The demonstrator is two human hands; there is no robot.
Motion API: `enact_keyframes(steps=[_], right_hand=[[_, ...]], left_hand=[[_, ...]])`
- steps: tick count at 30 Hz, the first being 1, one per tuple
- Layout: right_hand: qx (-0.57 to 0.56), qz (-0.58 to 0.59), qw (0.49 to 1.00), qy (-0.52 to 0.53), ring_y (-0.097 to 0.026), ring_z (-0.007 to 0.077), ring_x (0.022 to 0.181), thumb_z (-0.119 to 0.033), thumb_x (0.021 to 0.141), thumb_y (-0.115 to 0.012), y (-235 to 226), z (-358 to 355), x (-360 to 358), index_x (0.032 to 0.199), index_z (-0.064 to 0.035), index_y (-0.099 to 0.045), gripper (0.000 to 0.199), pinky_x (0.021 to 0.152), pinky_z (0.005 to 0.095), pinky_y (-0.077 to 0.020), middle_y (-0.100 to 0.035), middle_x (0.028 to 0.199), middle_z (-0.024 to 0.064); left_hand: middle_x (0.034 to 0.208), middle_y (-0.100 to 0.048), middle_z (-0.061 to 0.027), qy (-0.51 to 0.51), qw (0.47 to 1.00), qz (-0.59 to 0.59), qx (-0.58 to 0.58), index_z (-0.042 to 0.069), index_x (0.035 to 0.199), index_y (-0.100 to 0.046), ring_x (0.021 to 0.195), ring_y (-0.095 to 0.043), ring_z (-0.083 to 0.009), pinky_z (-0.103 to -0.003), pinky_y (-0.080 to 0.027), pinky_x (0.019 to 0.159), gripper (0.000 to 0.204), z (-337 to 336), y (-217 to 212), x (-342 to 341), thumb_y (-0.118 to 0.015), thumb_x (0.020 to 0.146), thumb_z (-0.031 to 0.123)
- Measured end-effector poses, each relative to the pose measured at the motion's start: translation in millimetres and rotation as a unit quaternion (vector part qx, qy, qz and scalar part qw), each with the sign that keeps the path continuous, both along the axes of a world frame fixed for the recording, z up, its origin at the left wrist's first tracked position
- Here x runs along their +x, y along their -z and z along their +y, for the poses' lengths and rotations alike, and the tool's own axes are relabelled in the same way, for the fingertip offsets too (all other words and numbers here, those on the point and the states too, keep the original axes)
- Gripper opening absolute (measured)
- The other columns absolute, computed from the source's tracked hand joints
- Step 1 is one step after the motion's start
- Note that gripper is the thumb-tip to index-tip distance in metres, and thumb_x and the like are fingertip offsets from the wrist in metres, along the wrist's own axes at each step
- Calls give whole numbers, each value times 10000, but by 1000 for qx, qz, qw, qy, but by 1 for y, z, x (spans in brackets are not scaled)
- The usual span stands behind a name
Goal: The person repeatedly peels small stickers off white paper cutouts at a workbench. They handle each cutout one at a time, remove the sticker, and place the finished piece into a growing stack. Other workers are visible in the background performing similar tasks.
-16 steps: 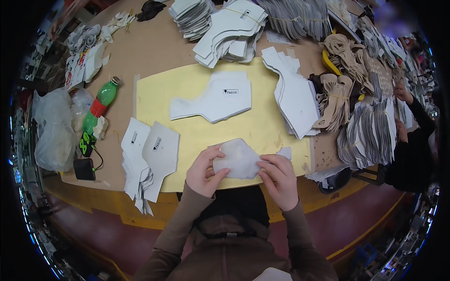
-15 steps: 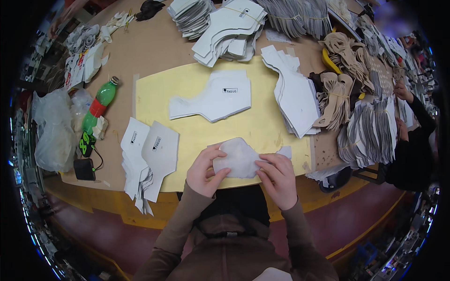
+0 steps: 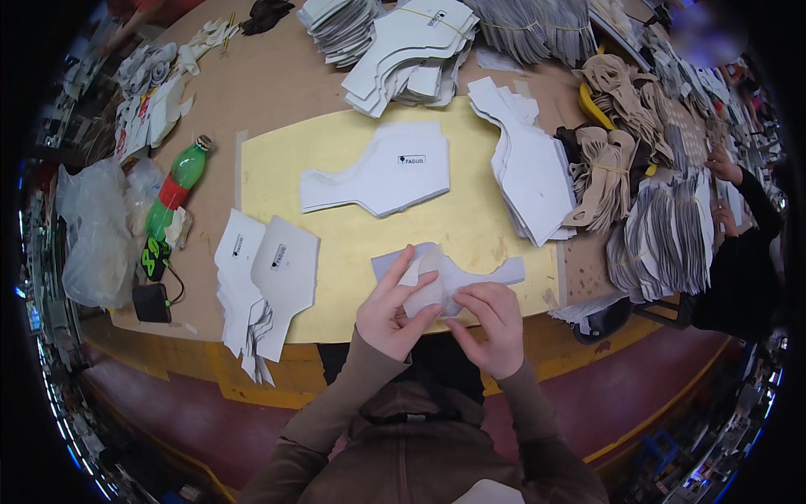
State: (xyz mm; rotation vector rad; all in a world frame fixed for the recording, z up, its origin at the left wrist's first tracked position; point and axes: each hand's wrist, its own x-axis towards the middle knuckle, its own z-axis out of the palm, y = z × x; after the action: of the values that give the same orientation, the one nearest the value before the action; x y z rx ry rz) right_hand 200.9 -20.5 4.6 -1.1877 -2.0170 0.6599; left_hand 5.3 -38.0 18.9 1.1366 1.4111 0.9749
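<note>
A thin whitish sheet (image 3: 426, 290), curled over, is gripped between the thumb and fingers of my left hand (image 3: 388, 317). Under it a pale grey-lavender cut piece (image 3: 495, 274) lies flat on the yellow mat (image 3: 336, 252), its narrow end pointing right. My right hand (image 3: 495, 329) rests its bent fingertips at the near edge of that piece, beside the sheet, with the thumb standing apart from them. Farther out on the mat sits a small stack of white cut pieces (image 3: 386, 172) with a printed mark on top. My left fingers cover part of the sheet.
White pieces (image 3: 285, 260) fan over the table's near left edge. More white pieces (image 3: 529, 181) lie right, beside tan bundles (image 3: 604, 172) and grey bundles (image 3: 663, 239). Tied stacks (image 3: 411, 50) stand at the back. A green bottle (image 3: 189, 168) lies left. A co-worker's arm (image 3: 756, 202) reaches in at right.
The whitish sheet, held flat by both hands before, is now curled in my left hand, which moved right. More of the grey-lavender piece shows. My right thumb has parted from its fingers.
</note>
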Motion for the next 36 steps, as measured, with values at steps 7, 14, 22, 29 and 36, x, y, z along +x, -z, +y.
enact_keyframes(steps=[7, 14, 22, 29, 36], right_hand=[[4, -58, 995, 77, -620, 288, 978, -151, 688, -870, 6, -10, -19, 1057, -83, -667, 427, 931, 410, -456, -649, 1048, 52], [1, -10, 991, 132, -640, 291, 918, -67, 648, -850, 10, -6, -29, 959, -79, -633, 380, 810, 391, -512, -647, 976, 60], [46, -9, 995, 89, -687, 280, 846, -29, 687, -841, 12, -1, -14, 875, -46, -661, 261, 724, 361, -567, -696, 987, 69], [-19, -22, 999, 15, -702, 253, 854, -103, 720, -866, 1, 9, 3, 916, -50, -700, 262, 731, 333, -579, -715, 1002, 44], [53, -27, 998, -5, -716, 233, 908, -67, 740, -841, -1, 10, 2, 904, -52, -713, 209, 755, 340, -588, -730, 1029, 52]], left_hand=[[1565, -470, -198, -38, 998, -52, 16, 5, 1423, -575, 631, -464, 14, -164, -434, 558, 583, 1, 5, 15, -758, 870, 27], [1551, -482, -178, -27, 997, -77, 12, 11, 1574, -353, 866, -557, -19, -179, -508, 679, 757, 3, -15, 23, -708, 908, -39], [1644, -259, -154, 19, 977, -214, -4, 6, 1631, -142, 1316, -493, -184, -310, -484, 1033, 879, 9, 1, 16, -638, 916, -115], [1628, -273, -156, 40, 975, -210, 66, 30, 1639, -101, 1382, -430, -193, -311, -480, 1049, 907, 10, 23, -2, -644, 923, -94], [1571, -410, -136, -34, 996, -74, 38, 28, 1568, -352, 1184, -580, -134, -215, -549, 746, 752, 4, 24, -5, -693, 902, -51]])
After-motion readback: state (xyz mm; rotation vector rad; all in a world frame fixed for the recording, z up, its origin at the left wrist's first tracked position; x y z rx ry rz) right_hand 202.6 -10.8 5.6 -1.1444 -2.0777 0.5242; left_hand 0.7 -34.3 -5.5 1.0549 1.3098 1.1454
